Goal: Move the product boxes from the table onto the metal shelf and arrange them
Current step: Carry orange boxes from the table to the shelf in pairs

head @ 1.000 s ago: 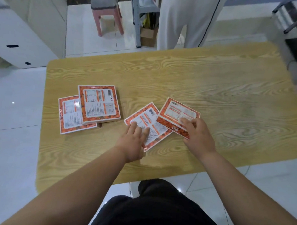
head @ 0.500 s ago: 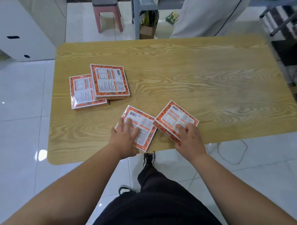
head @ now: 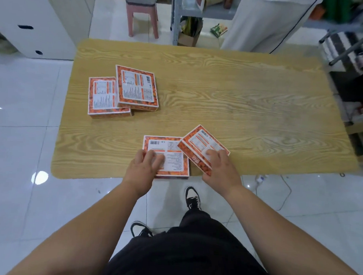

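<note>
glossy white tiled floor (head: 21, 152), a pink stool (head: 143, 12), a white cabinet (head: 42, 17) far left.

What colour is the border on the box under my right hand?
Orange-red, framing a white label on the box; the head view shows it.

orange-bordered boxes (head: 137, 87) with white printed labels, yellow wood-grain table (head: 239, 102), pink stool (head: 142, 14), white glossy floor tiles (head: 21, 152), black trousers (head: 184, 254)

On my feed the wood-grain counter (head: 250, 98) has four orange boxes on it. Toward its far-left corner the first box (head: 99, 97) lies flat, and the second box (head: 137, 88) overlaps its right side. Right at the counter's near edge the third box (head: 173, 155) lies flat, with the fourth box (head: 199, 144) tilted over its right corner.
</note>
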Tool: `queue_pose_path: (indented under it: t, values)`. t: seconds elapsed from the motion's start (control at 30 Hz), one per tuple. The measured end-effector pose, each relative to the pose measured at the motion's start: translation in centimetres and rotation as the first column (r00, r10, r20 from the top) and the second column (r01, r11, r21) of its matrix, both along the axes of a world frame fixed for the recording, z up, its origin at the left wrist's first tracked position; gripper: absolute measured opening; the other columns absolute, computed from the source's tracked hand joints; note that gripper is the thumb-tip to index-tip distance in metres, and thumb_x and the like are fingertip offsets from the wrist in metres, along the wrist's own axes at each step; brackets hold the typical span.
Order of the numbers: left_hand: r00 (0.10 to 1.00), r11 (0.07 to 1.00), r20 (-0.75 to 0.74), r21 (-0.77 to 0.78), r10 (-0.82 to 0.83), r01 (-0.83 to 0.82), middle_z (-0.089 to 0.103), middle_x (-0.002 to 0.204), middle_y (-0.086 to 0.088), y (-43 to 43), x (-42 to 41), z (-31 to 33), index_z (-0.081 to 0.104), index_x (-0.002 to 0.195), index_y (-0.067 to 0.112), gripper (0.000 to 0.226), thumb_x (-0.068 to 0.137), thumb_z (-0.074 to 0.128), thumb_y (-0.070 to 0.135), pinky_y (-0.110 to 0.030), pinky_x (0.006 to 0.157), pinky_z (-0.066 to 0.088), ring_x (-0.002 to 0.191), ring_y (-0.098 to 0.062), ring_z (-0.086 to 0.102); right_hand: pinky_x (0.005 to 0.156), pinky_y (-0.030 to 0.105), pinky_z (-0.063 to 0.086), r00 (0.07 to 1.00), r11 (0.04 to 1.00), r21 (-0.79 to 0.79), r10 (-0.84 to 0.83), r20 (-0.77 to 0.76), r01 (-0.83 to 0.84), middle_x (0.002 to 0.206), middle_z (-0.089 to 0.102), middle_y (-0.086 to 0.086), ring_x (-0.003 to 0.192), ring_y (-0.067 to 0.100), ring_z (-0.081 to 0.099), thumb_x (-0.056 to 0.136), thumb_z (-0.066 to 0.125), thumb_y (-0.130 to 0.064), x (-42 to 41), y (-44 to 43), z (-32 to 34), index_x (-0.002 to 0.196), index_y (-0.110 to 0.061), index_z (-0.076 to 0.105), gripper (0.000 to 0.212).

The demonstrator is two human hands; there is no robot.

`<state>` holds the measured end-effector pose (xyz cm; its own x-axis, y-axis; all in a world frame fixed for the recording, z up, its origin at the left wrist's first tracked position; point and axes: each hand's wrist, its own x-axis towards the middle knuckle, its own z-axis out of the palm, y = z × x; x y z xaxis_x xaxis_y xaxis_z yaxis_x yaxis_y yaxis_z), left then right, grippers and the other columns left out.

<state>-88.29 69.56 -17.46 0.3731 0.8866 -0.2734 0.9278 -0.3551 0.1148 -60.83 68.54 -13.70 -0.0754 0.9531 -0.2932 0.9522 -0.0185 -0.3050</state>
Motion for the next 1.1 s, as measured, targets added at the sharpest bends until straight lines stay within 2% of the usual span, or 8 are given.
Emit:
queue_pose_path:
  t: [0.1, 0.17, 0.37, 0.47, 0.6, 0.8, 0.93, 1.1]
  values:
    - [0.936, 0.984, 0.311, 0.016, 0.163, -0.177, 0.058, 0.114, -0.007, 0.5, -0.6, 2.1, 0.051, 0.12, 0.024, 0.063, 0.063, 0.073, 0.011, -0.044, 0.085, 0.05, 0.102, -0.036, 0.051, 0.07, 0.036, 0.048, 0.981, 0.998, 0.024, -0.054, -0.185, 0.059, 0.108, 0.05, 0.001, 0.091, 0.025, 0.056, 0.073, 0.074, -0.021, 0.8, 3.2, 2.0, 0.112, -0.018, 0.05, 0.046]
    - [0.796, 0.927, 0.482, -0.116, 0.366, -0.356, 0.06, 0.107, 0.001, 0.9, -0.9, 4.7, 0.061, 0.113, 0.023, 0.05, 0.067, 0.077, 0.014, -0.035, 0.082, 0.047, 0.099, -0.023, 0.054, 0.066, 0.035, 0.045, 0.943, 0.993, 0.027, -0.104, -0.317, 0.119, 0.096, 0.056, -0.003, 0.081, 0.022, 0.057, 0.073, 0.077, -0.021, 1.3, 5.6, 3.2, 0.103, -0.02, 0.05, 0.04]
    - [0.094, 0.542, 0.687, -0.475, 0.721, -0.693, 0.07, 0.095, 0.008, -0.8, -1.9, 8.6, 0.061, 0.101, 0.026, 0.021, 0.085, 0.074, 0.026, -0.015, 0.067, 0.047, 0.08, 0.002, 0.065, 0.064, 0.005, 0.045, 0.681, 0.98, -0.117, -0.196, -0.706, 0.161, 0.089, 0.068, -0.011, 0.069, -0.013, 0.061, 0.083, 0.081, -0.01, -0.3, 11.1, 5.9, 0.099, -0.026, 0.058, 0.032]
    - [-0.141, 0.358, 0.668, -0.551, 0.73, -0.754, 0.07, 0.107, 0.009, -3.5, -3.2, 8.9, 0.064, 0.107, 0.029, 0.019, 0.091, 0.064, 0.04, -0.025, 0.075, 0.047, 0.096, -0.003, 0.066, 0.064, 0.01, 0.049, 0.586, 0.974, -0.222, -0.208, -0.783, 0.05, 0.106, 0.072, -0.002, 0.088, 0.001, 0.068, 0.087, 0.079, -0.02, -3.1, 12.3, 5.7, 0.113, -0.028, 0.06, 0.034]
    - [-0.351, 0.083, 0.63, -0.553, 0.692, -0.829, 0.07, 0.107, 0.012, -9.0, -5.4, 9.3, 0.065, 0.11, 0.031, 0.024, 0.099, 0.052, 0.049, -0.03, 0.078, 0.049, 0.097, -0.006, 0.066, 0.057, 0.015, 0.05, 0.583, 0.954, -0.276, -0.158, -0.797, -0.118, 0.113, 0.071, -0.002, 0.094, 0.011, 0.069, 0.092, 0.072, -0.036, -9.1, 12.3, 5.9, 0.112, -0.033, 0.062, 0.022]
    - [-0.622, -0.289, 0.609, -0.56, 0.492, -0.777, 0.069, 0.104, 0.008, -20.4, -9.8, 9.7, 0.061, 0.112, 0.028, 0.031, 0.101, 0.042, 0.051, -0.029, 0.07, 0.045, 0.093, -0.01, 0.065, 0.073, 0.022, 0.046, 0.631, 0.902, -0.197, 0.101, -0.77, -0.384, 0.106, 0.073, 0.0, 0.089, 0.007, 0.066, 0.101, 0.058, -0.036, -20.9, 8.9, 6.2, 0.124, -0.013, 0.065, 0.033]
    - [-0.738, -0.435, 0.606, -0.602, 0.297, -0.67, 0.07, 0.104, 0.001, -29.3, -13.3, 10.3, 0.061, 0.11, 0.024, 0.03, 0.1, 0.044, 0.046, -0.034, 0.076, 0.054, 0.089, -0.015, 0.068, 0.062, 0.011, 0.045, 0.62, 0.817, -0.208, 0.215, -0.754, -0.537, 0.085, 0.073, -0.011, 0.075, 0.002, 0.065, 0.104, 0.053, -0.031, -29.6, 2.6, 8.3, 0.105, -0.016, 0.067, 0.021]
    - [-0.762, -0.541, 0.626, -0.59, 0.162, -0.6, 0.069, 0.106, -0.001, -40.3, -17.4, 12.4, 0.062, 0.109, 0.022, 0.031, 0.097, 0.047, 0.047, -0.032, 0.077, 0.052, 0.095, -0.015, 0.066, 0.072, 0.029, 0.054, 0.531, 0.659, -0.206, 0.341, -0.776, -0.723, 0.081, 0.074, 0.002, 0.075, 0.016, 0.07, 0.103, 0.05, -0.039, -39.9, -7.4, 9.9, 0.102, -0.017, 0.067, 0.028]
